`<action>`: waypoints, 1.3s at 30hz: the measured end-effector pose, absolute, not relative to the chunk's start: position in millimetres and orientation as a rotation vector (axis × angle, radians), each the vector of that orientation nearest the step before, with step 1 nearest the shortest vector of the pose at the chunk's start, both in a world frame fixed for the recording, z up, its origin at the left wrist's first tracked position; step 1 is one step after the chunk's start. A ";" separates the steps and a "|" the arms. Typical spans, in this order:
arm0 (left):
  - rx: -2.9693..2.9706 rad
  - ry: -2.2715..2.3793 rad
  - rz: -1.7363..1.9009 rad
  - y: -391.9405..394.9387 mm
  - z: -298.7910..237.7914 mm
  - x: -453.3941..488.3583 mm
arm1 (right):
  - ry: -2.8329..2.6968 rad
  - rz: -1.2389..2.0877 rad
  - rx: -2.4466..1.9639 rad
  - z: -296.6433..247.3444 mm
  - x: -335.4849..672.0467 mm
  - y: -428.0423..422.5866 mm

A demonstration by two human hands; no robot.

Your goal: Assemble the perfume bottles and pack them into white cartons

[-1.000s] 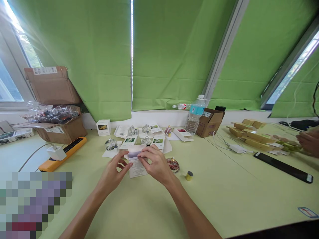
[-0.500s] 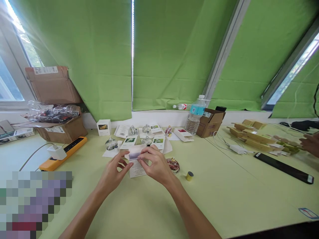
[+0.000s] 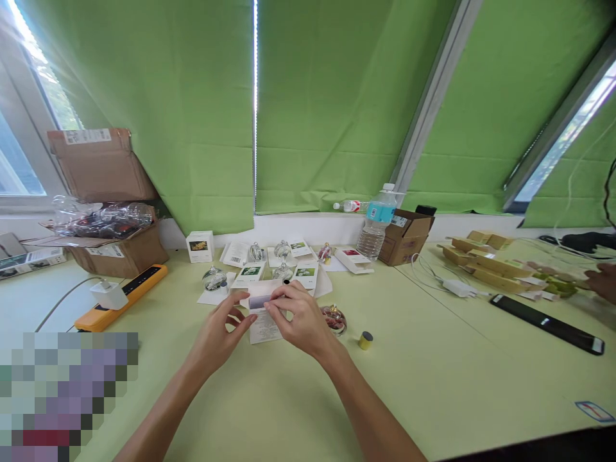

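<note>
Between my hands is a small white paper box point(image 3: 264, 328), its lower panel covered in fine print and its top end open. My right hand point(image 3: 301, 317) pinches the flap at this open end between thumb and fingers. My left hand point(image 3: 224, 330) holds the box's left edge, fingers at the top and thumb lower down. Just right of my right hand lies a round glass bottle point(image 3: 335, 319) with dark red contents and a gold neck. A gold cap point(image 3: 366, 340) stands farther right. Behind my hands, clear glass bottles point(image 3: 214, 278) rest among flattened white boxes point(image 3: 307, 274).
An upright white box point(image 3: 199, 246) stands at the back left. Left of it are an orange power strip point(image 3: 122, 298) and a cardboard box point(image 3: 120, 251) of plastic-wrapped things. A large water bottle point(image 3: 378, 224) stands behind. Another person's hand point(image 3: 601, 280) is at the far right, beside yellow cartons point(image 3: 491, 266).
My hands keep almost the same pose on the box; the right fingers have shifted very slightly left along the flap. The other person's hand at the far right has moved a little.
</note>
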State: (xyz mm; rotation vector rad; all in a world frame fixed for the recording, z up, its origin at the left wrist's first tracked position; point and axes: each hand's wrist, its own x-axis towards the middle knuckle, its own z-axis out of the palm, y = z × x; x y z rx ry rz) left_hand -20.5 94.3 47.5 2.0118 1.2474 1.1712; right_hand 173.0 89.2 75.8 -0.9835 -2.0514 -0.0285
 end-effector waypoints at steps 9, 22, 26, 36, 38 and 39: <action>2.018 1.254 1.163 94.7 47.1 -21.7 | -2.055 0.020 -0.984 77.5 173.0 87.8; 2.041 1.248 1.160 93.1 48.9 -22.0 | -2.070 0.089 -1.016 78.5 174.5 87.6; 2.031 1.275 1.153 92.0 49.8 -21.3 | -2.075 0.080 -1.024 78.9 174.3 87.4; 2.013 1.247 1.180 93.5 49.3 -20.8 | -2.017 0.024 -1.002 82.4 177.0 86.9; 2.006 1.254 1.180 93.2 49.7 -20.4 | -1.986 0.017 -1.002 82.9 178.0 88.0; 2.005 1.257 1.181 93.0 49.9 -20.1 | -1.971 0.012 -1.003 82.9 178.4 88.9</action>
